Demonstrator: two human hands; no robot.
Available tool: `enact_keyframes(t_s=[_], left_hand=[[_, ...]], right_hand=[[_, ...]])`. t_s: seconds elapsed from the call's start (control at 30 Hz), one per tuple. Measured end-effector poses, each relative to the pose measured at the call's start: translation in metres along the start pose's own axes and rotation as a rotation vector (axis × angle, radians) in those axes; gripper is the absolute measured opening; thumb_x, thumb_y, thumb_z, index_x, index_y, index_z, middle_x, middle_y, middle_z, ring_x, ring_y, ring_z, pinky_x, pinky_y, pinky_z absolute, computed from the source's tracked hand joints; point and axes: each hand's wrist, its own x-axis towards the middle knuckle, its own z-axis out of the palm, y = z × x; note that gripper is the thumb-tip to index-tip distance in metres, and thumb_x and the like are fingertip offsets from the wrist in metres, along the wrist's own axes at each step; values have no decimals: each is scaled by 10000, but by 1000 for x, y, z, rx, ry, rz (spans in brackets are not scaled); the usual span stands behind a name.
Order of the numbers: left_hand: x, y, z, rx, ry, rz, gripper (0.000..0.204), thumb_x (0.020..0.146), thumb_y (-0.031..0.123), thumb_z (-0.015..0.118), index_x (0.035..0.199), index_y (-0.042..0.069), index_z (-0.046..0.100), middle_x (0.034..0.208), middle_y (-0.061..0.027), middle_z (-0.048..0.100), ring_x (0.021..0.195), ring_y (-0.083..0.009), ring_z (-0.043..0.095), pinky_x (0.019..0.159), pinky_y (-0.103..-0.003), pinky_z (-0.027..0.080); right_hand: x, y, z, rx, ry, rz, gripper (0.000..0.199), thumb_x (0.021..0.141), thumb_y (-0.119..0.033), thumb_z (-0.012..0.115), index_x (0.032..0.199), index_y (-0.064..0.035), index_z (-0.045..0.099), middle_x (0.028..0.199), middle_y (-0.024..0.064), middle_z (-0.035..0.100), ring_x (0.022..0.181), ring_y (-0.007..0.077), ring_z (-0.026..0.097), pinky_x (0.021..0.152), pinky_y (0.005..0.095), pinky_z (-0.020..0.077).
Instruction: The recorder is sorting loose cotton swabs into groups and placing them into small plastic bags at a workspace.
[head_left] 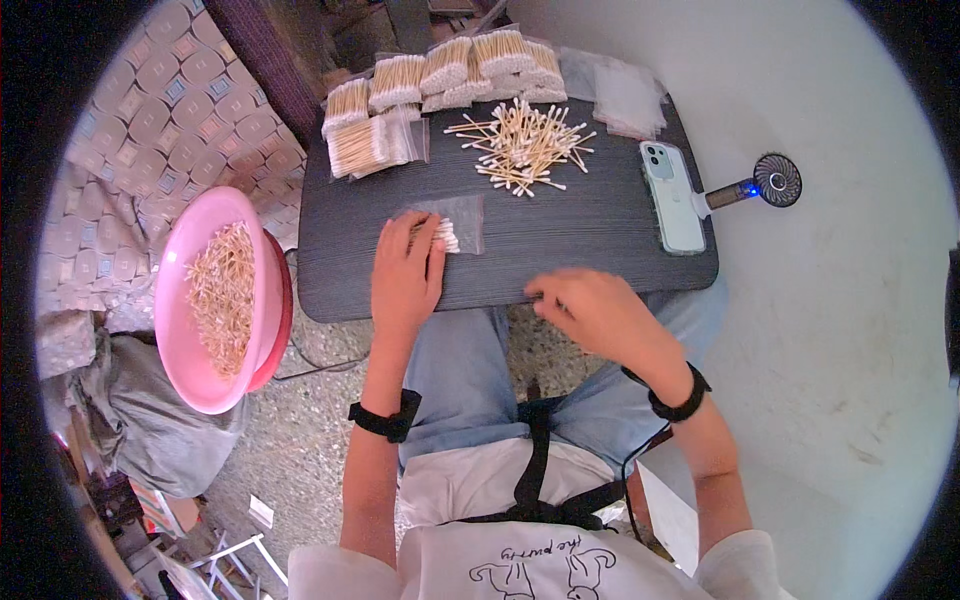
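Across the dark wood-grain surface [575,225], loose cotton swabs [527,148] are lying in reach; the left hand [406,268] is draping over a clear swab bag [470,222], apparently steadying it, the half-curled right hand [592,308] is hovering, both grips unclear.

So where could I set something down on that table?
Bare tabletop lies between the bag under the left hand and the phone, loose swabs beyond it, the right hand nearer; another lies left of the left hand. Filled bags and flat bags crowd the far edge.
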Motion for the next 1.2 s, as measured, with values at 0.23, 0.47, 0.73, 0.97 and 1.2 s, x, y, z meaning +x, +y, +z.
enact_keyframes(t_s=[0.23, 0.47, 0.73, 0.97, 1.2], left_hand=[[4, 3, 1, -27, 3, 30, 295, 949, 173, 529, 1182, 15, 615, 1186, -142, 570, 1131, -331, 545, 1072, -492, 370], [1, 3, 1, 1, -9, -11, 295, 961, 175, 505, 1201, 30, 597, 1206, -131, 559, 1146, -313, 541, 1091, -522, 322], [2, 2, 2, 44, -30, 6, 273, 964, 169, 497, 1182, 39, 594, 1201, -115, 567, 1135, -299, 546, 1096, -514, 315], [3, 2, 3, 49, -36, -10, 296, 989, 199, 445, 1186, 53, 610, 1207, -126, 581, 1141, -336, 541, 1103, -491, 317], [4, 3, 5, 27, -20, -14, 295, 989, 200, 446, 1182, 54, 616, 1204, -132, 584, 1142, -342, 539, 1098, -486, 324]], right_hand=[[63, 34, 11, 14, 1013, -345, 419, 803, -64, 654, 1213, -62, 564, 1215, 131, 542, 1169, 338, 505, 997, 427, 422], [63, 17, 18, 98, 1092, -481, 389, 805, -45, 652, 1190, -51, 594, 1175, 130, 578, 1151, 326, 520, 999, 413, 412], [-84, -63, 4, 1080, 605, -857, 146, 900, -112, 623, 989, -11, 679, 970, 122, 686, 901, 291, 662, 804, 383, 510], [-106, -128, 25, 1800, 587, -1661, 454, 975, -283, 580, 1067, 156, 650, 1017, 241, 611, 848, 290, 628, 719, 309, 513], [-102, -95, 25, 2009, -60, -1577, 378, 898, -211, 698, 1062, 129, 677, 986, 223, 648, 826, 256, 635, 680, 268, 515]])
